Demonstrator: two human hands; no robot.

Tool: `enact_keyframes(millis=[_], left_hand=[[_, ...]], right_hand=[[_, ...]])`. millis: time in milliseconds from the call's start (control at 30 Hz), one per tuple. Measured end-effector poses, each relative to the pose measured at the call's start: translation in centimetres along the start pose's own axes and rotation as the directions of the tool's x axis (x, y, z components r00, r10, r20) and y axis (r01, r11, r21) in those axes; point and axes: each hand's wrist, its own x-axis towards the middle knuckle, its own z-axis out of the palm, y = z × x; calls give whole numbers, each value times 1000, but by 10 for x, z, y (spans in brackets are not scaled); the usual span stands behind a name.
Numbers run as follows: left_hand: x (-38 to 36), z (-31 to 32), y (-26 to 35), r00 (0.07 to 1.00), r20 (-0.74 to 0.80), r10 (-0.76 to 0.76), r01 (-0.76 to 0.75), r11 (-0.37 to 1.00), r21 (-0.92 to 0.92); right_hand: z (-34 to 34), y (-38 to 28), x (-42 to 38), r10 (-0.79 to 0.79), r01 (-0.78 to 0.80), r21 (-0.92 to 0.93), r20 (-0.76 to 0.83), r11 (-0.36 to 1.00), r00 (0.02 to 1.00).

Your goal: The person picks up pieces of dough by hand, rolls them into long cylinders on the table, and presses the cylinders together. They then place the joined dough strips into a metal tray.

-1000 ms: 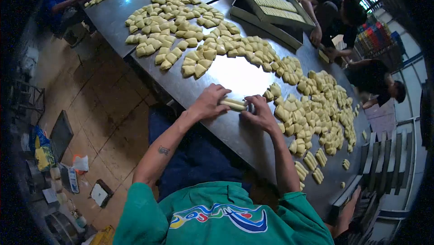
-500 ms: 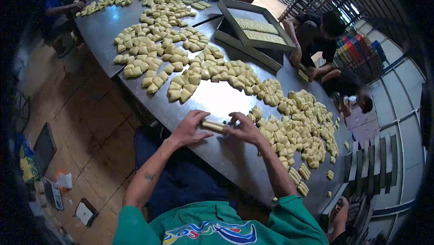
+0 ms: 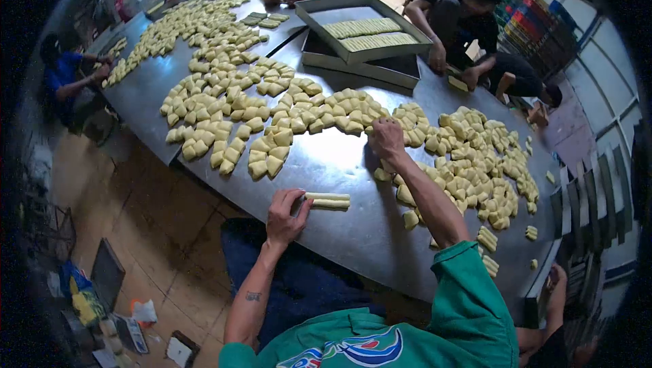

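Note:
Two or so pale dough sticks [image 3: 329, 200] lie side by side on the metal table near its front edge. The thumb and fingertips of my left hand [image 3: 285, 217] close on their left end. Farther forward and to the right, my right hand [image 3: 388, 140] reaches into the band of cut dough pieces [image 3: 350, 111]. Its fingers are curled down on the dough there, and the hand itself hides the exact piece under them. More dough pieces [image 3: 475, 157] lie in a wide heap to the right of my right forearm.
A metal tray [image 3: 363, 28] with rows of dough sticks rests on another tray [image 3: 397, 72]. Several co-workers sit around the metal table [image 3: 309, 235], one hand [image 3: 468, 77] handling dough at the right. Short dough sticks [image 3: 487, 239] lie near the right edge; stacked trays [image 3: 598, 191] stand beyond.
My right hand has left the dough sticks and moved forward to the dough pieces. My left hand stays at the sticks' left end. The camera view has shifted.

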Motion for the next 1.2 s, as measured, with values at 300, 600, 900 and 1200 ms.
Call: enact_keyframes(millis=[300, 600, 900, 1200], left_hand=[[19, -9, 26, 859, 225, -460, 506, 694, -513], [-9, -42, 89, 680, 546, -489, 704, 225, -674], [-74, -33, 80, 730, 459, -506, 680, 477, -556], [-106, -24, 89, 901, 157, -404, 433, 830, -353]], right_hand=[[-114, -77, -53, 40, -524, 839, 534, -147, 845], [-137, -161, -123, -59, -591, 611, 667, -526, 743], [-140, -195, -175, -24, -674, 700, 689, -236, 725], [-121, -199, -218, 115, -665, 735, 678, -136, 726]])
